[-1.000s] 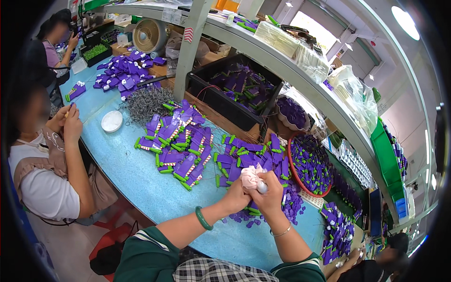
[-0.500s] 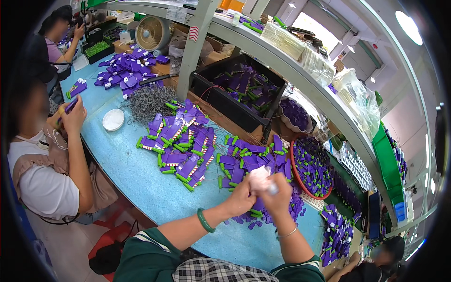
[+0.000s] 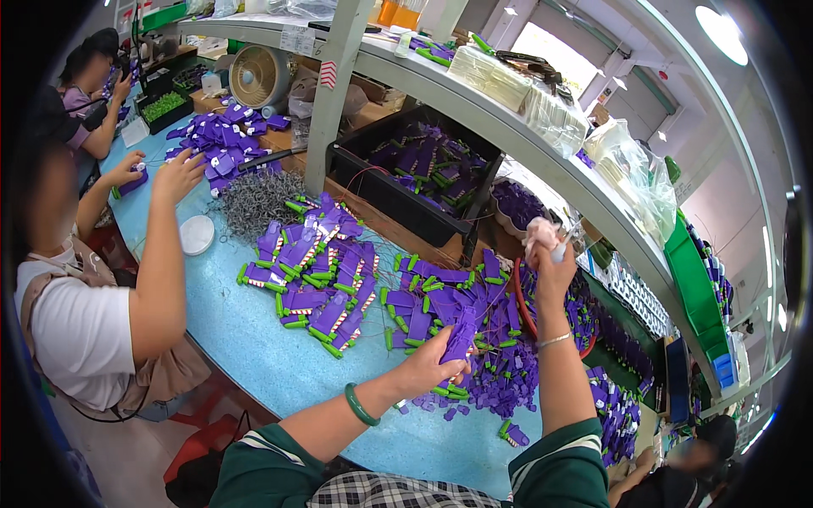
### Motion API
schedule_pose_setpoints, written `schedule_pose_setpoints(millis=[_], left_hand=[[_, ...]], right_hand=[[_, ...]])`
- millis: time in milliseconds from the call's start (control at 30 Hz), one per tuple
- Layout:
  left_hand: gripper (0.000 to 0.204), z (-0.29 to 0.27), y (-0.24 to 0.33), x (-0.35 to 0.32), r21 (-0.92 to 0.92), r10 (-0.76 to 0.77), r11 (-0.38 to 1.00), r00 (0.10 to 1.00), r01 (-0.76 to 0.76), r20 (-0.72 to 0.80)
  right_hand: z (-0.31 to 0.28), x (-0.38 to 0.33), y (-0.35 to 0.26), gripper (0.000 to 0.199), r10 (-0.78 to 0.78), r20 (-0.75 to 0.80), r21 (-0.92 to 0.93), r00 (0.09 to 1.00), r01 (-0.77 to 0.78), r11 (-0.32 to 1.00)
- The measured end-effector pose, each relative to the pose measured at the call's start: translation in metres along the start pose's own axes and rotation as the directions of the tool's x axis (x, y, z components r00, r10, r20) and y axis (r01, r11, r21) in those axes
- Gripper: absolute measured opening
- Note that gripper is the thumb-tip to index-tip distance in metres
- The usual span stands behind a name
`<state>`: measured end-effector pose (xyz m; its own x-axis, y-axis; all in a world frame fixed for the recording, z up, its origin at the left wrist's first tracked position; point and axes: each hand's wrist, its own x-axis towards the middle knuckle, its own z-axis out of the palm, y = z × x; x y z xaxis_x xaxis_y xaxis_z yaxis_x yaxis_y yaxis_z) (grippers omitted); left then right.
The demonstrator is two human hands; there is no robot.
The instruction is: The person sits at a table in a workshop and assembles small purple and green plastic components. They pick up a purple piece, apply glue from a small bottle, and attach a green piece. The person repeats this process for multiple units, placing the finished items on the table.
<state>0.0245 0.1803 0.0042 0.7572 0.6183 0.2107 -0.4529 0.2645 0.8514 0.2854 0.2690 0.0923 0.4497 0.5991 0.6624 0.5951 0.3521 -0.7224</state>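
Observation:
My left hand [image 3: 428, 366], with a green bangle on its wrist, is closed around a purple plastic part [image 3: 460, 335]. It holds this low over the near side of a heap of purple-and-green parts [image 3: 419, 309]. Higher up and to the right, my right hand [image 3: 555, 273] grips a crumpled pale pink-white cloth [image 3: 539, 235]. That hand is raised in front of the shelf, above a red-rimmed round basket [image 3: 522, 309] of similar parts. Small purple pieces [image 3: 500, 381] lie scattered beside my left hand. One loose purple-and-green part [image 3: 513, 433] rests between my forearms.
Left of centre is another pile of purple-and-green parts [image 3: 318, 279], near tangled grey wire pieces [image 3: 258, 199] and a white round lid [image 3: 197, 234]. A black crate [image 3: 402, 199] stands under the shelf [image 3: 406, 63]. At the left, a co-worker's arm [image 3: 161, 279] reaches over the blue table [image 3: 246, 343].
My hands have parted: the right has risen up and right with the cloth, while the left stays low with the purple part, now plainly visible. The co-worker's hands have moved apart over the table.

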Motion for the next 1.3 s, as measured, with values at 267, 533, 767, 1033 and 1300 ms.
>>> schedule_pose_setpoints(millis=[267,533,767,1033,1300], left_hand=[[0.038,-0.002,0.014,-0.002,-0.019,-0.053,0.998,0.999,0.053,0.001],[0.042,-0.038,0.006,0.012,0.388,0.226,0.92,0.88,-0.052,-0.418],[0.049,-0.109,0.026,0.012,0.873,0.556,0.471,0.726,0.125,-0.404],[0.052,-0.155,0.104,0.005,0.713,0.641,-0.29,0.683,0.638,-0.35],[0.028,-0.002,0.03,0.035,0.982,0.438,-0.144,0.882,-0.122,0.174]], right_hand=[[-0.022,-0.012,-0.002,0.039,0.33,0.145,0.243,0.933,-0.357,0.902],[-0.143,-0.146,-0.065,0.057,0.554,0.138,0.443,0.821,-0.552,0.706],[-0.289,-0.244,-0.076,0.061,0.628,-0.118,0.422,0.769,-0.534,0.733],[-0.329,-0.301,-0.096,0.059,0.657,-0.224,0.444,0.719,-0.525,0.726],[-0.32,-0.319,-0.106,0.057,0.675,-0.232,0.475,0.701,-0.524,0.707]])
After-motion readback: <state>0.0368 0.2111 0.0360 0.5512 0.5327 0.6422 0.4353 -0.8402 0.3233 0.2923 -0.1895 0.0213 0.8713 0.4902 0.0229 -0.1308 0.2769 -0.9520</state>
